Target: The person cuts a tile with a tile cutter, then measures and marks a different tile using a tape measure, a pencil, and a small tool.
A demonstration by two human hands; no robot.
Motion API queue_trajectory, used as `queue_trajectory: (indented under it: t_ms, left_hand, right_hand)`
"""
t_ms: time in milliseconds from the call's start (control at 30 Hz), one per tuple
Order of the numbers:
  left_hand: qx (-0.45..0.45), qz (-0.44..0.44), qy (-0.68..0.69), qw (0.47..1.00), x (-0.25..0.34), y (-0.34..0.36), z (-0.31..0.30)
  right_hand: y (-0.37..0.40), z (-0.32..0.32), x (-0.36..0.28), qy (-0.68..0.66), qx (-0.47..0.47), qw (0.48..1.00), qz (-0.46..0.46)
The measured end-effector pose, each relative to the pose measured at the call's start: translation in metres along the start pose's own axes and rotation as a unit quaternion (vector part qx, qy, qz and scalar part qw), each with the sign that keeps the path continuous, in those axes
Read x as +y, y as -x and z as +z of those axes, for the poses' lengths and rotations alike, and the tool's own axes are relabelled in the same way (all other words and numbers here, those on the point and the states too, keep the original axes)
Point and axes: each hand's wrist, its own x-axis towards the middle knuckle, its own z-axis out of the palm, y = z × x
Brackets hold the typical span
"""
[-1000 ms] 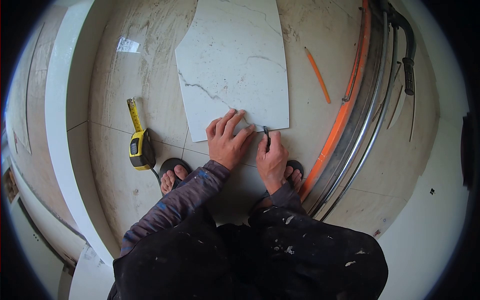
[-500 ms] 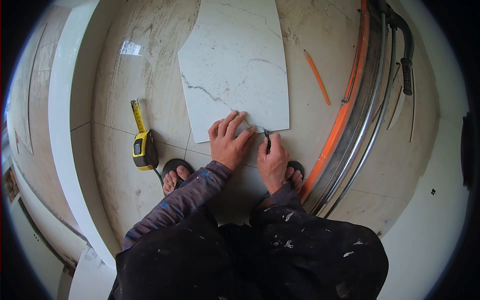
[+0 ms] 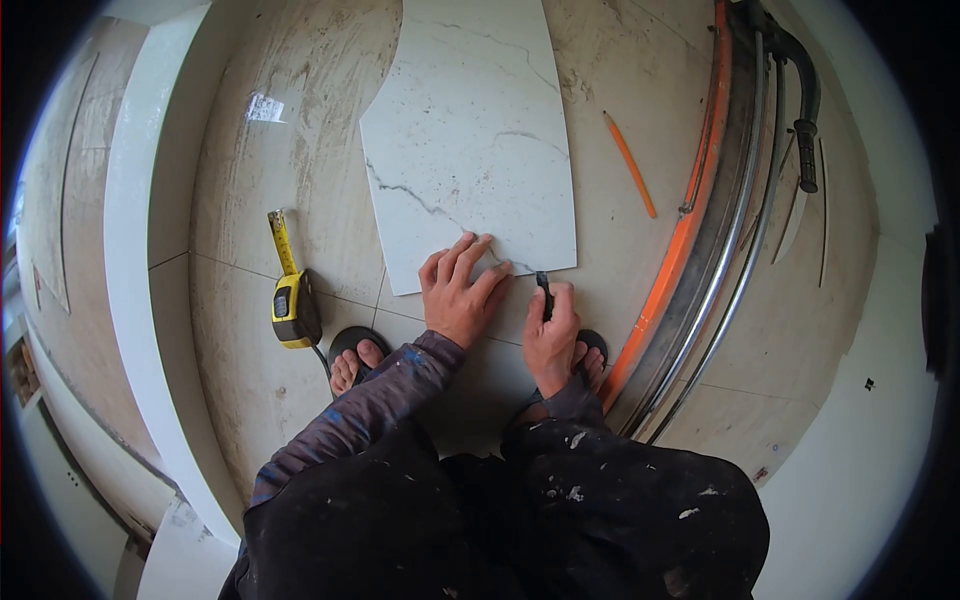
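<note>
The floor [image 3: 330, 180] is pale, glossy tile streaked with dirt, slick enough, I judge, that a hard sideways push could make the slab skid. The slab [image 3: 480, 120] lies on it in front of me, running out of view at the top: white, smooth, grey-veined, speckled with debris, its left side angling in towards a narrower far part. It looks thin and brittle; too much force near the border might chip it. To its right lies a long frame [image 3: 685, 220], orange-edged, with shiny metal rods and a black ribbed handle. My left hand [image 3: 460, 295] grasps nothing; its fingers spread over the slab's near edge, close enough that a sideways slip of the tool could nick them. My right hand [image 3: 552, 335] is curled tightly round that tool. My bare toes, just behind it, have little protection. On the left sits a yellow-and-black tape measure [image 3: 296, 312], its metal blade part-drawn; right of the slab, a slim orange pencil [image 3: 630, 164]. Smallest is the dark tool [image 3: 546, 295], its tip at the near edge; whether it bites, I cannot tell.
</note>
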Motion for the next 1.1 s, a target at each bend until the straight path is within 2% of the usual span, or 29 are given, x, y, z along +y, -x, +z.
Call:
queue_trajectory:
  t_ms: [33,67,100,133,167,233,267,300,333,367,433,467,500,567,600,633,667,700,733,767,800,833,900,933,967,1000,1033,1067,1100]
  left_hand:
    - [-0.005,-0.003,0.006,1.0,0.002,-0.003,-0.004]
    - [-0.003,0.005,0.005,1.0,0.002,-0.007,-0.009]
    - [-0.036,-0.01,0.042,0.998,0.001,-0.007,-0.017]
    - [-0.071,-0.024,0.081,0.994,0.003,-0.011,-0.031]
    - [-0.031,-0.001,0.064,0.997,0.001,-0.013,-0.05]
    - [0.056,0.019,-0.012,0.998,-0.008,-0.008,-0.1]
    - [0.1,-0.052,-0.074,0.991,-0.019,0.003,-0.117]
    - [0.123,-0.158,-0.078,0.977,-0.025,0.007,-0.133]
    - [0.089,-0.195,-0.16,0.964,-0.035,0.009,-0.15]
    - [0.091,-0.192,-0.165,0.963,-0.048,0.019,-0.155]
    - [0.028,-0.302,-0.112,0.946,-0.072,0.042,-0.157]
    - [-0.008,-0.327,-0.106,0.939,-0.075,0.045,-0.158]
    - [-0.011,-0.343,-0.079,0.936,-0.069,0.038,-0.159]
    - [-0.028,-0.33,-0.069,0.941,-0.09,0.042,-0.163]
    - [-0.026,-0.327,-0.067,0.942,-0.093,0.042,-0.166]
    - [-0.002,-0.375,0.014,0.927,-0.096,0.041,-0.168]
    - [0.019,-0.419,0.095,0.903,-0.096,0.039,-0.168]
    - [0.015,-0.414,0.1,0.905,-0.093,0.037,-0.167]
    - [0.04,-0.442,0.211,0.871,-0.086,0.031,-0.17]
    - [0.063,-0.469,0.315,0.823,-0.072,0.025,-0.177]
    - [0.063,-0.489,0.368,0.788,-0.056,0.015,-0.181]
    - [0.064,-0.489,0.369,0.788,-0.049,0.01,-0.178]
    - [0.007,-0.503,0.565,0.654,-0.042,0.002,-0.175]
    - [-0.028,-0.505,0.578,0.64,-0.036,-0.002,-0.17]
    - [-0.063,-0.506,0.591,0.625,-0.03,-0.006,-0.165]
    - [-0.102,-0.504,0.574,0.637,-0.023,-0.011,-0.163]
    - [-0.141,-0.47,0.537,0.686,-0.013,-0.018,-0.16]
    - [-0.17,-0.392,0.485,0.763,-0.01,-0.019,-0.157]
    - [-0.199,-0.309,0.426,0.827,-0.007,-0.019,-0.155]
  right_hand:
    - [0.002,-0.004,0.003,-0.054,0.026,0.998,0.014]
    - [0.003,-0.01,0.008,-0.15,-0.009,0.982,0.114]
    - [0.004,-0.014,0.012,-0.154,-0.003,0.981,0.114]
    - [0.001,-0.023,0.003,-0.254,0.01,0.959,0.124]
    - [-0.003,-0.031,-0.003,-0.351,0.026,0.927,0.131]
    - [-0.007,-0.047,-0.001,-0.363,0.047,0.922,0.129]
    - [-0.009,-0.055,0.002,-0.39,0.027,0.91,0.136]
    - [-0.01,-0.061,0.004,-0.418,0.004,0.897,0.143]
    - [-0.011,-0.061,0.006,-0.474,0.011,0.863,0.174]
    - [-0.012,-0.063,0.007,-0.48,0.011,0.86,0.173]
    - [-0.015,-0.063,0.004,-0.507,-0.051,0.829,0.231]
    - [-0.016,-0.058,-0.001,-0.491,-0.053,0.837,0.234]
    - [-0.016,-0.054,-0.007,-0.5,-0.057,0.832,0.234]
    - [-0.015,-0.054,-0.015,-0.424,-0.15,0.861,0.236]
    - [-0.014,-0.052,-0.016,-0.426,-0.188,0.851,0.242]
    - [-0.013,-0.049,-0.018,-0.425,-0.183,0.854,0.239]
    - [-0.011,-0.046,-0.02,-0.368,-0.249,0.877,0.184]
    - [-0.01,-0.042,-0.023,-0.306,-0.311,0.89,0.13]
    - [-0.009,-0.038,-0.028,-0.305,-0.304,0.893,0.133]
    - [-0.007,-0.035,-0.035,-0.315,-0.349,0.873,0.127]
    - [-0.006,-0.032,-0.042,-0.324,-0.397,0.85,0.118]
    - [-0.006,-0.029,-0.048,-0.324,-0.397,0.851,0.118]
    - [-0.006,-0.024,-0.057,-0.373,-0.382,0.841,0.088]
    - [-0.005,-0.02,-0.055,-0.432,-0.365,0.819,0.094]
    - [-0.007,-0.02,-0.056,-0.432,-0.366,0.819,0.092]
    - [-0.01,-0.021,-0.056,-0.41,-0.348,0.839,0.081]
    - [-0.013,-0.023,-0.056,-0.388,-0.328,0.858,0.07]
    - [-0.013,-0.026,-0.054,-0.387,-0.327,0.859,0.071]
    - [-0.013,-0.031,-0.052,-0.42,-0.316,0.841,0.127]
